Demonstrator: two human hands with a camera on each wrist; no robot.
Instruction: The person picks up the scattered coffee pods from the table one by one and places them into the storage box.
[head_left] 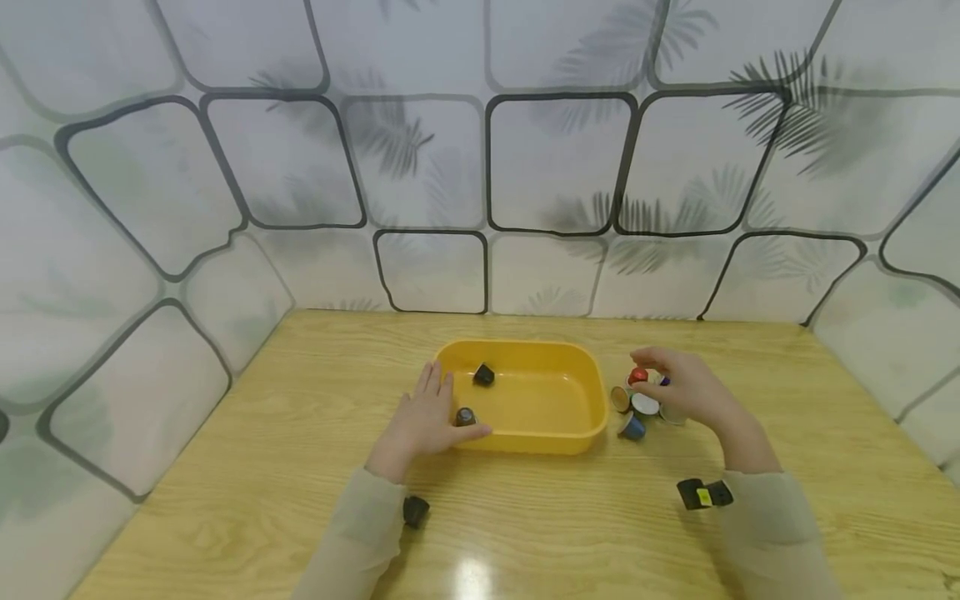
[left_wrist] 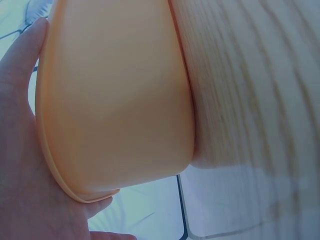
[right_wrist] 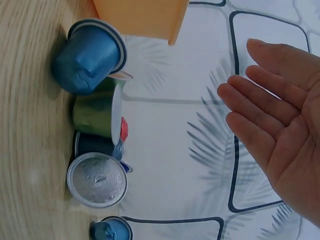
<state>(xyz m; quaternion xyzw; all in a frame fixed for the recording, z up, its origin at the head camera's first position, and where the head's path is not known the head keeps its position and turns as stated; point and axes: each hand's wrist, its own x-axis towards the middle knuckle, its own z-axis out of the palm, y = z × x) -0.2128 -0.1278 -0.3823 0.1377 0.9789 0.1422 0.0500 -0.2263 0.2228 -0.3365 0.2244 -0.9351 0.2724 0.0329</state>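
Observation:
My left hand (head_left: 423, 421) rests on the left end of a yellow plastic tray (head_left: 525, 443), fingers extended along its rim and thumb over the near edge. Inside lie a black coffee capsule (head_left: 483, 375) and a dark grey one (head_left: 466, 417). To the right of the tray, my right hand (head_left: 686, 387) hovers over a cluster of capsules, its fingers loosely bent and nothing between them. A red capsule (head_left: 638, 375) shows by the fingertips, and a blue capsule (head_left: 632, 427) lies at the near side. The right wrist view shows a green capsule (right_wrist: 95, 115) and a silver-lidded one (right_wrist: 97, 180).
The wooden table (head_left: 525, 517) meets a patterned curtain (head_left: 547, 275) at the back, with more of it along both sides. A black wrist camera (head_left: 705, 494) sits at the right cuff, another (head_left: 415, 511) beneath the left sleeve.

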